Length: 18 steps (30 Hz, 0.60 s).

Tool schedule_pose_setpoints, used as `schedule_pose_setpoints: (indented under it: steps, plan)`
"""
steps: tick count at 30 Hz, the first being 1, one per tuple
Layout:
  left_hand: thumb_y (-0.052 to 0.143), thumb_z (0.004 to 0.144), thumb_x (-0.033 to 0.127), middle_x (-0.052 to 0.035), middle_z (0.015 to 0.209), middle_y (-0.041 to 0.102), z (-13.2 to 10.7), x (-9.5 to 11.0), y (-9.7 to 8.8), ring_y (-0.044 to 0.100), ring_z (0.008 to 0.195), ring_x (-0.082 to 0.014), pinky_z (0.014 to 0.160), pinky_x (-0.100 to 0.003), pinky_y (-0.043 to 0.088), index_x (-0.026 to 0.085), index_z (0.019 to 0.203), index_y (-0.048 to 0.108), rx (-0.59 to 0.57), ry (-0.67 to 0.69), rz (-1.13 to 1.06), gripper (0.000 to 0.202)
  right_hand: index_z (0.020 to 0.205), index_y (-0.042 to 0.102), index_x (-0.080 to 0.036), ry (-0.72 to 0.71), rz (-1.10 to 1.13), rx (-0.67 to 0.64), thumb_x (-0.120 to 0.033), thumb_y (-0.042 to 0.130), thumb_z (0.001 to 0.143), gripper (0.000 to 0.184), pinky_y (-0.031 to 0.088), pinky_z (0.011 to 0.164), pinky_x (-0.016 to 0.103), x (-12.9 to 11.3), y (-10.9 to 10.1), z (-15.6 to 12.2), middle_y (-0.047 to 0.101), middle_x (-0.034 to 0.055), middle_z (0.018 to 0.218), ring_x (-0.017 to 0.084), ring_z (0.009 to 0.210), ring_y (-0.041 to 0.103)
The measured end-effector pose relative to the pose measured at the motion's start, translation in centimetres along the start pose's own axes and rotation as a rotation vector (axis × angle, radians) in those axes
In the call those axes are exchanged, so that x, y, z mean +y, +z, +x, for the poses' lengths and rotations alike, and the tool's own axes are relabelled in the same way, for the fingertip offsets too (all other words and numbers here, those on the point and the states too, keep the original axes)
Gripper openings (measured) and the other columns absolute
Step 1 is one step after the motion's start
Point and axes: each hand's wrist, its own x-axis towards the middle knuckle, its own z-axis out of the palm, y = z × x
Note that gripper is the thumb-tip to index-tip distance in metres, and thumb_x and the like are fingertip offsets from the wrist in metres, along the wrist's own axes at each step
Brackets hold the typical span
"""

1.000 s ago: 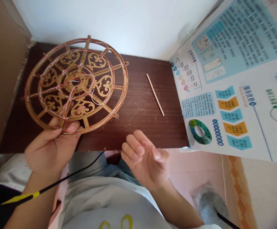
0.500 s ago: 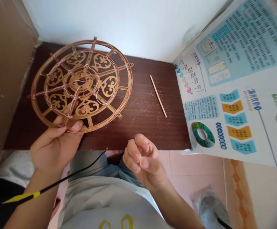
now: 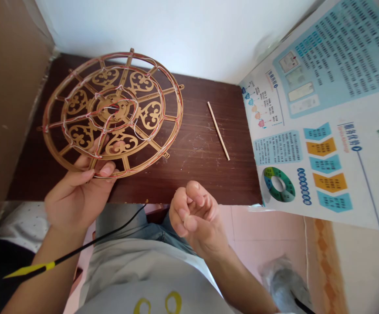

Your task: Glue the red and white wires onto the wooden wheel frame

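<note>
My left hand (image 3: pixel 80 196) grips the near rim of a round gold-brown openwork frame (image 3: pixel 121 114), thumb on top and fingers behind the bars. The frame has spokes, scroll-shaped inserts and a ring-shaped hub. Thin red and white wires (image 3: pixel 148 138) run along its rings and spokes, and one white loop hangs free on the right. It is held tilted above the dark tabletop. My right hand (image 3: pixel 196 218) is at the table's front edge, apart from the frame, with fingers curled and the thumb pressed to a fingertip. Anything in that pinch is too small to make out.
A thin wooden stick (image 3: pixel 218 131) lies on the dark brown table (image 3: pixel 192 174). A white wall stands behind, a brown panel (image 3: pixel 9 87) at left, and a printed board (image 3: pixel 320 113) at right. A black cable (image 3: pixel 111 233) with a yellow tip crosses over my left forearm.
My right hand's fingers have shifted slightly, with the thumb a little farther left. My left hand still holds the frame, and the view has moved a little.
</note>
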Motion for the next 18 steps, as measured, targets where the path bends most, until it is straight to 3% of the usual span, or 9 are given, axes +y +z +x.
schedule_pose_setpoints:
  steps: [6,12,14,16,17,18]
  plan:
    - [0.069,0.082,0.011,-0.0096,0.110,0.078,0.1,-0.1,-0.1,0.058,0.073,-0.0109,0.087,-0.026,0.061,0.018,0.107,0.077,-0.027,0.017,0.028,0.027,0.081,0.045,-0.027,0.011,-0.014,0.021,-0.031,0.095,0.086,0.050,0.040,0.048,0.021,0.1,-0.1,0.4,0.052,-0.0083,0.073,0.006,0.046,0.034]
    - [0.071,0.085,0.010,-0.0004,0.087,0.072,0.2,-0.4,-0.3,0.064,0.075,-0.0115,0.092,-0.030,0.064,0.020,0.094,0.076,-0.035,0.006,-0.007,0.014,0.082,0.066,-0.024,0.021,-0.010,0.063,-0.035,0.087,0.092,0.025,0.039,0.058,0.025,-0.7,0.1,0.7,0.048,-0.0057,0.072,0.009,0.055,0.038]
    - [0.074,0.084,0.011,0.0018,0.082,0.070,0.1,-0.5,-0.4,0.066,0.077,-0.0122,0.091,-0.030,0.064,0.020,0.086,0.074,-0.033,-0.013,-0.004,0.009,0.076,0.063,-0.022,0.038,0.040,0.036,-0.036,0.079,0.099,0.031,0.036,0.057,0.025,-1.0,0.0,0.8,0.043,-0.0056,0.069,0.009,0.054,0.035]
    - [0.078,0.084,0.014,0.0015,0.085,0.073,0.1,-0.6,-0.6,0.067,0.078,-0.0124,0.087,-0.027,0.063,0.021,0.086,0.077,-0.042,-0.036,0.004,0.008,0.073,0.060,-0.021,0.099,0.056,0.001,-0.052,0.064,0.110,0.048,0.034,0.055,0.025,-1.3,-0.3,0.9,0.038,-0.0059,0.067,0.009,0.052,0.031]
    - [0.080,0.084,0.017,0.0006,0.090,0.076,0.0,-0.6,-0.6,0.067,0.078,-0.0118,0.086,-0.026,0.063,0.022,0.089,0.079,-0.050,-0.044,0.008,0.007,0.075,0.061,-0.021,0.084,0.026,-0.004,-0.053,0.061,0.112,0.049,0.034,0.054,0.024,-1.5,-0.6,1.0,0.038,-0.0059,0.067,0.009,0.052,0.031]
    - [0.081,0.084,0.019,-0.0004,0.093,0.078,0.0,-0.7,-0.7,0.067,0.077,-0.0113,0.085,-0.025,0.062,0.022,0.093,0.081,-0.058,-0.054,0.016,0.009,0.081,0.064,-0.022,0.038,-0.026,0.013,-0.048,0.069,0.109,0.039,0.035,0.056,0.023,-1.7,-0.8,1.2,0.041,-0.0054,0.070,0.009,0.055,0.033]
